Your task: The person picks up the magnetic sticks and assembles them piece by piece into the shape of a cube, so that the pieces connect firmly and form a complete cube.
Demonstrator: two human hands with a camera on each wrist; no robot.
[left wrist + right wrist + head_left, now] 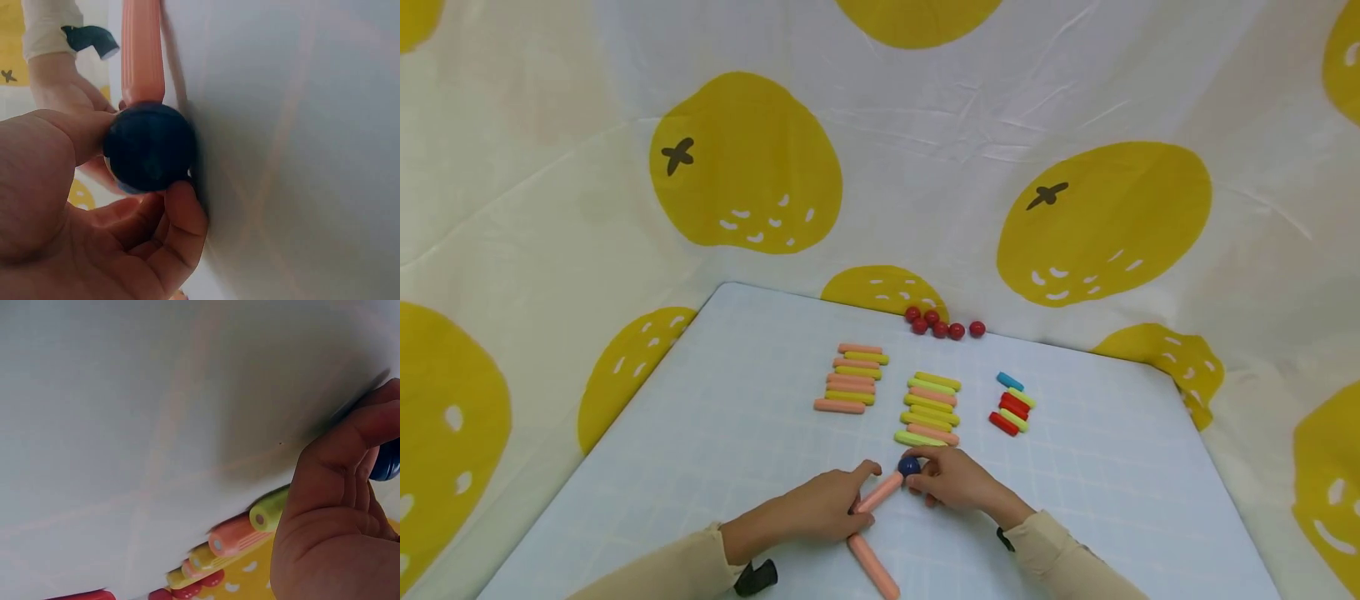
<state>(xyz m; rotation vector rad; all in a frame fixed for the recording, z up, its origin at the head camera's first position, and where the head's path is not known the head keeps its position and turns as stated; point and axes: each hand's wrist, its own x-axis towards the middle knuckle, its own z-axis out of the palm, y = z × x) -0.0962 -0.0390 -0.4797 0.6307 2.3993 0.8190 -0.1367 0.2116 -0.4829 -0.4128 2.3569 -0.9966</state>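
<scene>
My left hand (829, 505) pinches a dark blue ball (149, 147) between thumb and fingers; in the head view the hand mostly hides this ball. A ribbed pink stick (142, 53) meets the ball's upper side in the left wrist view. In the head view one pink stick (874, 568) runs from the left hand toward the near edge. Another pink stick (880, 492) slants between the two hands. At its far end, my right hand (951, 477) holds a second dark blue ball (909, 467) with thumb and curled fingers. That ball shows partly behind the fingers in the right wrist view.
Beyond the hands lie a column of yellow, pink and lime sticks (932, 407) and a pink and yellow column (852, 379). Short red, lime and blue sticks (1014, 404) lie right. Several red balls (957, 331) sit at the back edge of the white table (700, 400).
</scene>
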